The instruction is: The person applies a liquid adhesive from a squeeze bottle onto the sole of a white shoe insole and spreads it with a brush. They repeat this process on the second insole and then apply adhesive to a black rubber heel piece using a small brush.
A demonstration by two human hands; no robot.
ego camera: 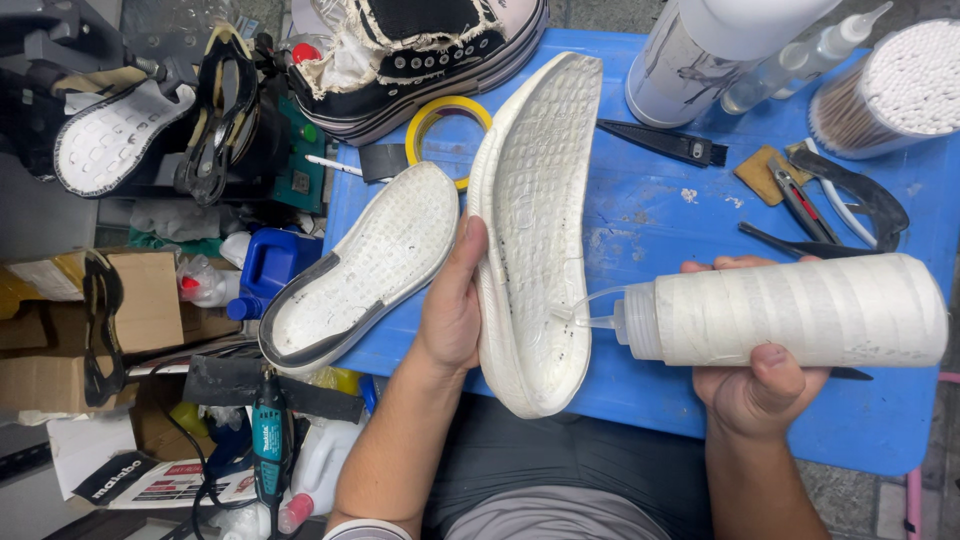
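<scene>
Left hand [452, 310] clamped on edge of white sole [532, 230], held over blue tabletop [660, 230]. Right hand [760, 380] gripping white squeeze bottle [800, 310], nozzle tip touching the sole's inner face. Squeeze lightly; run an even bead. Second sole [365, 265] beyond, left, at tabletop edge.

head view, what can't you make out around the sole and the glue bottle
- Left hand: fingers hidden behind the white sole.
- Squeeze bottle: contents hidden by its wrapped wall; right hand palm under it.
- Black sneaker: cut off by the top edge.
- Tools: partly behind the bottle.
</scene>
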